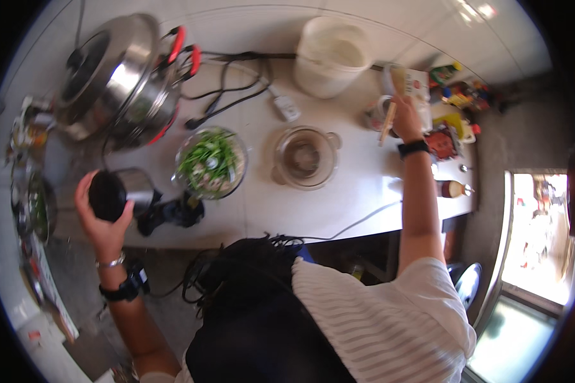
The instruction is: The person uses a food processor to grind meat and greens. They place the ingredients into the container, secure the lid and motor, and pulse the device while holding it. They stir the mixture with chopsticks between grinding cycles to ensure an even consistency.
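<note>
My left hand (106,215) grips a motor unit (136,189) with a black top and a metal side, at the counter's left front. To its right stands a clear bowl (243,167) with chopped greens, pale pieces beneath and a white central hub. A brownish clear bowl (306,158) with two side tabs sits at the middle of the counter. My right hand (405,117) reaches to the back right, beside a small jar (377,113) and packages. Wooden chopsticks (387,125) show at its fingers; the fingertips are partly hidden.
A large steel pot (124,81) with red handles fills the back left. Black cords and a white power strip (286,108) lie behind the bowls. A white bucket (330,60) stands at the back. Packets and a sauce bottle (453,188) line the right side; a cable crosses the front edge.
</note>
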The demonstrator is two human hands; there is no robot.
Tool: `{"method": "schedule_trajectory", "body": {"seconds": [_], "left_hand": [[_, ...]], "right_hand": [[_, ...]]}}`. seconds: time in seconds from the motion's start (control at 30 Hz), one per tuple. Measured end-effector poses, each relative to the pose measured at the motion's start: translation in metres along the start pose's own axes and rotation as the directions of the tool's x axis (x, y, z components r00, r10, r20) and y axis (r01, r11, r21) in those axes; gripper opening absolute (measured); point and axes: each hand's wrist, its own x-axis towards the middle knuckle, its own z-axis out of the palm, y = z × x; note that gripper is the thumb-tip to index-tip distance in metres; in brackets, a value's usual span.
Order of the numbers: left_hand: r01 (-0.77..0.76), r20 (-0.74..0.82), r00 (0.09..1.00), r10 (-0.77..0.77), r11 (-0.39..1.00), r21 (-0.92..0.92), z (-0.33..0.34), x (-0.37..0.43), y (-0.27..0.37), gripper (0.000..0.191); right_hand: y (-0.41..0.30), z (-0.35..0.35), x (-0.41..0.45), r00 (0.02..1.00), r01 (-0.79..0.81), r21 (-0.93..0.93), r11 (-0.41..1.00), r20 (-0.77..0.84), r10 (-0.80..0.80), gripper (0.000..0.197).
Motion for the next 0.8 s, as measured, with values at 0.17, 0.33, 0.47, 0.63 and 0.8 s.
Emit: {"method": "schedule_trajectory", "body": {"seconds": [0.17,0.33,0.47,0.63,0.8], "left_hand": [[0.008,-0.021,1.000,-0.008,1.000,0.000,0.004,0.003,0.003,0.084],[0.028,-0.035,0.999,-0.027,0.999,0.038,0.004,0.003,0.009,0.082],[0.022,-0.043,0.999,-0.022,1.000,0.007,0.001,-0.001,0.006,0.082],[0.039,-0.060,0.997,-0.043,0.997,-0.062,0.002,-0.004,-0.005,0.082],[0.025,-0.055,0.998,-0.026,0.999,-0.022,0.008,-0.010,-0.013,0.082]], "right_hand": [[-0.034,-0.011,-0.041,0.988,0.130,-0.145,0.981,0.100,-0.116,0.074],[-0.002,0.028,-0.046,0.975,0.216,-0.149,0.965,-0.020,-0.221,0.045],[-0.003,0.028,-0.040,0.949,0.150,-0.003,0.989,-0.280,-0.145,0.020],[-0.118,-0.070,-0.039,0.866,0.087,0.526,0.846,-0.459,0.196,0.027],[-0.227,-0.121,-0.067,0.968,0.063,0.888,0.455,-0.166,0.190,0.041]]}}
